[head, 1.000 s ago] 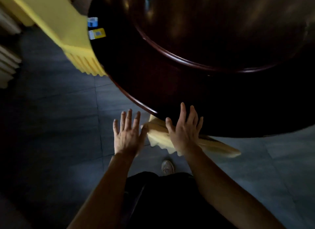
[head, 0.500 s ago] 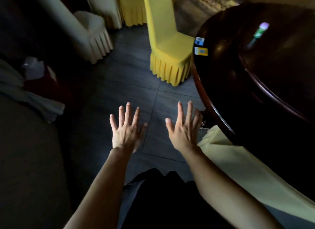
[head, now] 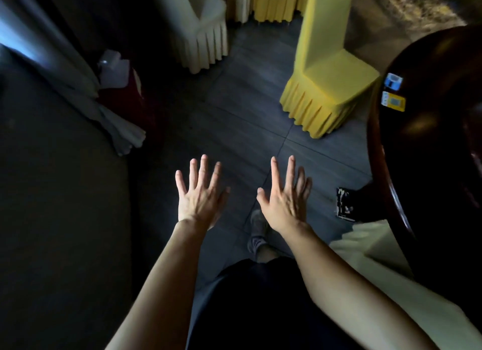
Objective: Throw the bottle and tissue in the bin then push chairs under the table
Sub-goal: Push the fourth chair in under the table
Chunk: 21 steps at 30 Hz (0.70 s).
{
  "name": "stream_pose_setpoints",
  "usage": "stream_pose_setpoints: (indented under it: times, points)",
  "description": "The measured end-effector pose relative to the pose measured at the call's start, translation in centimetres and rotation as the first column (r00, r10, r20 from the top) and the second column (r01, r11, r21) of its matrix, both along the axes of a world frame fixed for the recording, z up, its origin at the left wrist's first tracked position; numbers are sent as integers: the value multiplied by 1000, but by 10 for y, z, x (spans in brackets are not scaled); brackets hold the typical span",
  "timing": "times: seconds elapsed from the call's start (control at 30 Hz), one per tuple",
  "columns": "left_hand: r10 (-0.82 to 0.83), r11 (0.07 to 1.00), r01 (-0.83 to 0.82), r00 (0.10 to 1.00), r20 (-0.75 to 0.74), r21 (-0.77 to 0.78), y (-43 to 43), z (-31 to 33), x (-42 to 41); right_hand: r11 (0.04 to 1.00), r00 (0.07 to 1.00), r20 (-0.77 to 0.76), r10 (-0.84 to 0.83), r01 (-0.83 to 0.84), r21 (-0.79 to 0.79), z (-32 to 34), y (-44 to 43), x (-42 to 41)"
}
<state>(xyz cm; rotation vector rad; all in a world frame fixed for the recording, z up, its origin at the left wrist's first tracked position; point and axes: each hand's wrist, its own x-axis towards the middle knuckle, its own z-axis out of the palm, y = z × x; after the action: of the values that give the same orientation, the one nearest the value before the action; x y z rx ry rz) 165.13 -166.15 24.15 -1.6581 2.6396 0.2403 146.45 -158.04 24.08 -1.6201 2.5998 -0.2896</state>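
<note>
A curtain [head: 86, 99] trails onto the floor [head: 234, 120] at the left, with a red box [head: 122, 99] tucked against it and a cream chair [head: 200, 31] behind. The dark tiles lie open through the middle. Over them the left grip [head: 200, 196] and right grip [head: 284, 198] hover, fingers spread, holding nothing. A yellow chair [head: 331, 89], skirted in pleats, stands just beside the curved rim of the bench [head: 375, 146], its seat out in the open. A pale chair [head: 386, 279] sits partly under that rim.

Yellow chair [head: 331, 70] beside dark table [head: 430, 146]
</note>
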Motion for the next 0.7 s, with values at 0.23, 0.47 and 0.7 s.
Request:
stream_pose_setpoints:
  times: [0.23,0.47,0.7]
  points:
    - [70,997,-71,997,24,34,-100,-14,-26,997,996,52,73,-73,2,-20,-109,-23]
    - [152,983,-150,988,-13,105,-210,-13,-98,1000,994,105,14,-11,-24,-26,-233,-81]
    - [169,970,-165,986,-7,179,-295,-16,-149,999,994,102,29,-30,15,-32,-330,-118]
